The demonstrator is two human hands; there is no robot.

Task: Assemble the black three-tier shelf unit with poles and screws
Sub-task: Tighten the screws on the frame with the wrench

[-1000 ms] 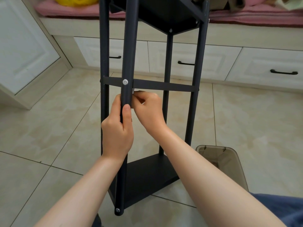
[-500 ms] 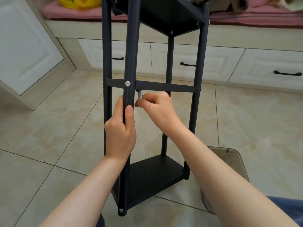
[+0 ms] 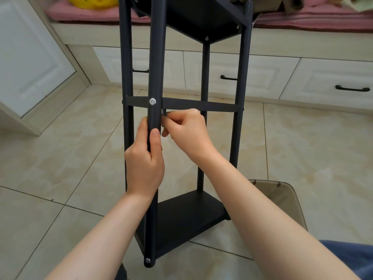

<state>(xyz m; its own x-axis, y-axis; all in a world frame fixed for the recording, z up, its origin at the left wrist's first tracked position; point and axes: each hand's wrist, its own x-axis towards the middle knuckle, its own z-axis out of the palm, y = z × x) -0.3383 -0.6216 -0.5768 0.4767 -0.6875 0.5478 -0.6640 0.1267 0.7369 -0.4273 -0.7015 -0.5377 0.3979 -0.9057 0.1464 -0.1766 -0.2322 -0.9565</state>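
Seen from your head camera, the black shelf unit (image 3: 245, 57) stands upright on the tiled floor (image 3: 60, 142) directly in front of you, its top tier (image 3: 191, 17) running out of the upper edge of the view and its bottom tier (image 3: 185, 215) resting on the tiles between your forearms. Your left hand (image 3: 144, 164) wraps around the front pole (image 3: 156, 57), thumb pressed flat along it, just below the silver screw (image 3: 152, 101) where the thin middle tier (image 3: 201, 106) crosses. Your right hand (image 3: 188, 134), fingers curled, pinches a small grey tool (image 3: 164, 113) tight against the pole's right side under that tier; most of the tool is hidden by the fingers. A brown translucent bin (image 3: 282, 199) sits just beside the bottom tier's right corner, partly behind your right forearm. White drawers (image 3: 272, 77) with black handles line the wall behind the unit, topped by a pink cushion (image 3: 302, 19) and something yellow (image 3: 90, 1). A white cabinet door (image 3: 30, 57) angles in at the left. Bare tiles lie open to the left and to the far right of the poles.
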